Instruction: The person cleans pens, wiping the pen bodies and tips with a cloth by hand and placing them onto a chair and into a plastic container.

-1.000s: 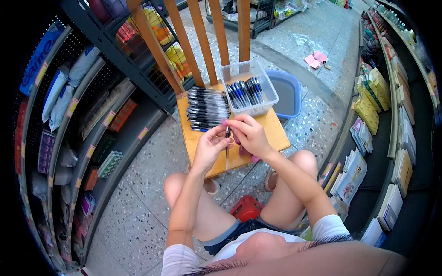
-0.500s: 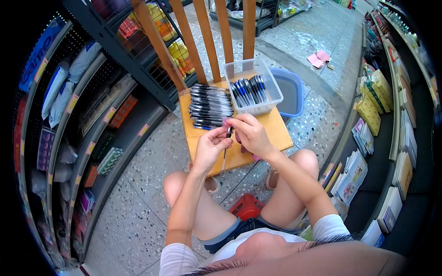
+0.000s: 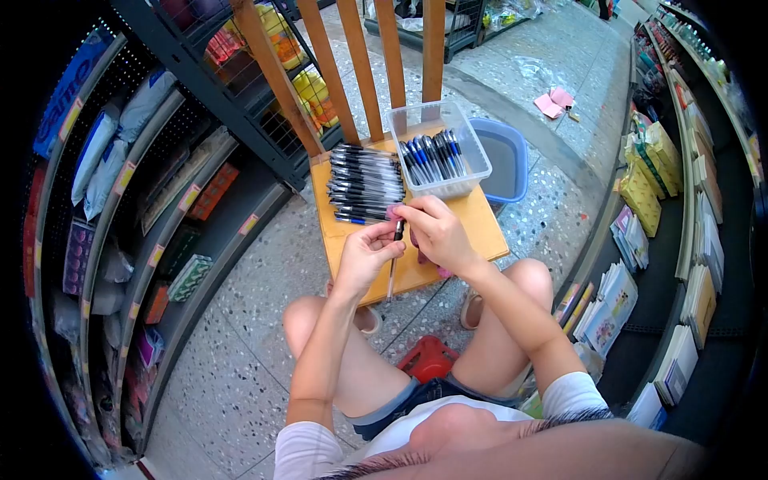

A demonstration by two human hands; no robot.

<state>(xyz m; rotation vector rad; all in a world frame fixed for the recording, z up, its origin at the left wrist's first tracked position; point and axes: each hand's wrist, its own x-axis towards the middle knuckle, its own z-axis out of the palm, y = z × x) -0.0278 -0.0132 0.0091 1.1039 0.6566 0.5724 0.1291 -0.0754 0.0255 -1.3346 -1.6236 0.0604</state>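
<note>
In front of me, over the near part of a wooden chair seat (image 3: 472,236), my left hand (image 3: 364,252) pinches a pen (image 3: 392,276) with a black cap, its clear barrel pointing down toward me. My right hand (image 3: 436,232) is closed at the cap end, gripping what looks like a pink cloth (image 3: 394,213) against the pen. More pink shows below the right fingers. A pile of black and blue pens (image 3: 364,184) lies side by side on the seat, just beyond my left hand. Behind my right hand stands a clear plastic box (image 3: 480,172) with more pens inside.
A blue basin (image 3: 512,172) stands on the floor beyond the chair. Stocked shelves (image 3: 232,180) curve along my left, and a shelf of books (image 3: 612,300) runs along my right. Pink paper (image 3: 554,102) lies on the floor. A red stool (image 3: 430,358) is under me.
Almost nothing differs. Both hands keep the same grip on the pen and pink cloth, with only a very slight shift.
</note>
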